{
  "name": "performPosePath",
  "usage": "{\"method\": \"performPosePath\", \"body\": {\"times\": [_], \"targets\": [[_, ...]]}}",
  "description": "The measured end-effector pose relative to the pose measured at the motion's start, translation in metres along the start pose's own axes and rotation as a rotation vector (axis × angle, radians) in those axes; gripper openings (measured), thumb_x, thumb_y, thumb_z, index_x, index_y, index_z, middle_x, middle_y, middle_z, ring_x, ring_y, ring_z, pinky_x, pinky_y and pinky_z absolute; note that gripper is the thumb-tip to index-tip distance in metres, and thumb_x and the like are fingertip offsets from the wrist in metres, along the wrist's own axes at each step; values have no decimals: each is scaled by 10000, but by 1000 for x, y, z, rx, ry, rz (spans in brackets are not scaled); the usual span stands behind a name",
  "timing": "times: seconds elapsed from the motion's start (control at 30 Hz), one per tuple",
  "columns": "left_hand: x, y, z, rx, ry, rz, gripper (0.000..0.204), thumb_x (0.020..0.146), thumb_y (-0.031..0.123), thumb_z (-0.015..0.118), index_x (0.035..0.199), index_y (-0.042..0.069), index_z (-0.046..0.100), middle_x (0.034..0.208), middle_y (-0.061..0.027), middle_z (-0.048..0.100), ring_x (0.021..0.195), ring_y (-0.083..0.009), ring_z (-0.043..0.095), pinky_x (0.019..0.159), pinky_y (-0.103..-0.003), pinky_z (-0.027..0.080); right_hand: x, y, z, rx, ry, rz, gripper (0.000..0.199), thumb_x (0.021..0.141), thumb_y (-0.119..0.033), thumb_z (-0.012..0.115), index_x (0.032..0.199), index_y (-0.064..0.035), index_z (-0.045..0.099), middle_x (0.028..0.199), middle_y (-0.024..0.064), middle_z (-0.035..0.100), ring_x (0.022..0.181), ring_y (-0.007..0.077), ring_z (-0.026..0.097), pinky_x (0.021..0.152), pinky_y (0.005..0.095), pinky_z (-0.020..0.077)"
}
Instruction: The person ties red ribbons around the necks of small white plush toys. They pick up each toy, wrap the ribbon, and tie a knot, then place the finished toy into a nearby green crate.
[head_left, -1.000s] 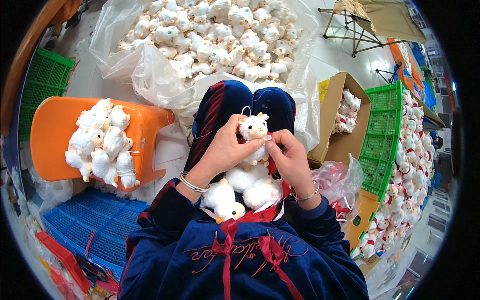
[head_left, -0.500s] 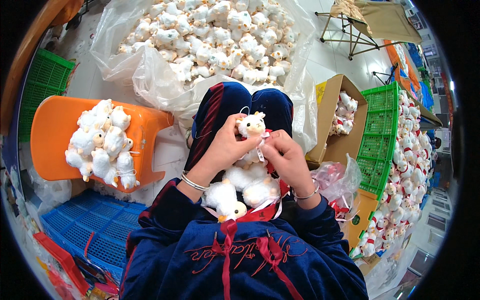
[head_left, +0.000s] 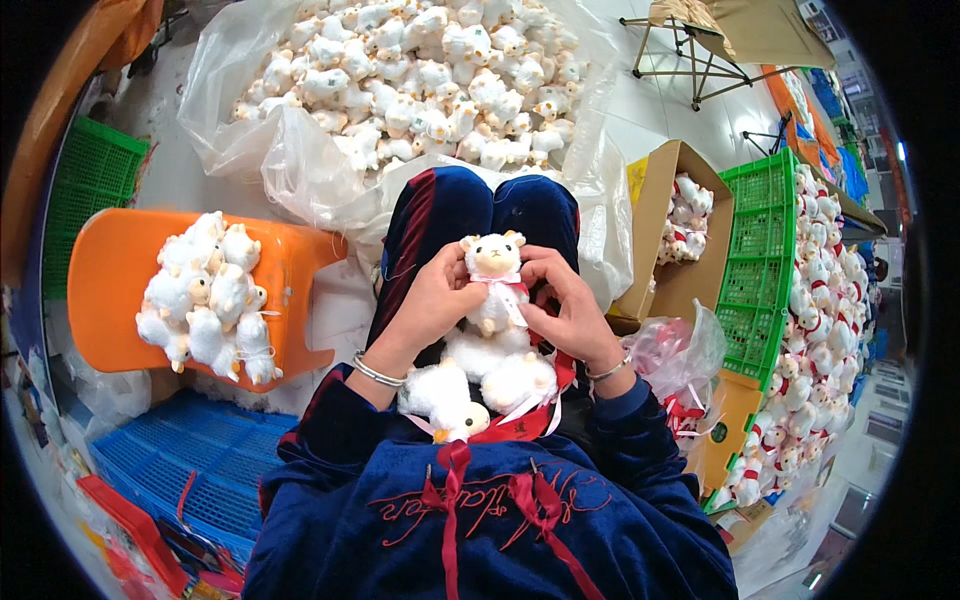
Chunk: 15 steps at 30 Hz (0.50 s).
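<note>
A small white plush lamb (head_left: 494, 268) with a pale pink ribbon at its neck is held upright over my lap. My left hand (head_left: 435, 300) grips its left side. On its right side my right hand (head_left: 568, 310) closes, fingers at the ribbon. More white plush lambs (head_left: 478, 376) lie in my lap below, along with red ribbons (head_left: 510, 425). My knees in dark blue velvet trousers (head_left: 480, 215) point away from me.
A big clear plastic bag (head_left: 400, 80) of plush lambs lies ahead. An orange stool (head_left: 115, 290) at left carries several lambs. A cardboard box (head_left: 665, 230) and a green crate (head_left: 760, 260) with lambs stand at right. Blue crate (head_left: 170, 470) at lower left.
The lamb has been lowered slightly and turned face-up toward me; both hands have shifted around its neck ribbon.
</note>
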<state>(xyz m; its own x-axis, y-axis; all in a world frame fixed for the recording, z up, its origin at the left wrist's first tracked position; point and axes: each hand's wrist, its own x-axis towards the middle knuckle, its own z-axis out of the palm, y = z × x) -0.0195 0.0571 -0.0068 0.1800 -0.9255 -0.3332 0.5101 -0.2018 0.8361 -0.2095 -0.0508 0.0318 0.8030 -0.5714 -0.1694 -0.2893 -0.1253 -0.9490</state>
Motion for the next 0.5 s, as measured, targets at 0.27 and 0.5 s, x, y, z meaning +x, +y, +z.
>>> {"method": "performPosePath", "body": {"times": [0.27, 0.5], "targets": [[1, 0, -4, -148, -57, -15, 525, 917, 121, 611, 1401, -37, 482, 1238, -120, 642, 1052, -156, 679, 840, -289, 587, 3, 4, 7, 88, 70, -175, 502, 731, -36, 816, 1133, -58, 517, 1227, 79, 546, 1152, 168, 559, 990, 314, 476], [-11, 24, 20, 95, -74, -39, 498, 925, 197, 746, 1343, -9, 572, 1022, -50, 689, 746, -64, 618, 564, -209, 487, -2, 1, 2, 311, 117, -167, 609, 787, 93, 732, 1339, -31, 507, 1313, 71, 522, 1259, 171, 551, 1099, 336, 436]]}}
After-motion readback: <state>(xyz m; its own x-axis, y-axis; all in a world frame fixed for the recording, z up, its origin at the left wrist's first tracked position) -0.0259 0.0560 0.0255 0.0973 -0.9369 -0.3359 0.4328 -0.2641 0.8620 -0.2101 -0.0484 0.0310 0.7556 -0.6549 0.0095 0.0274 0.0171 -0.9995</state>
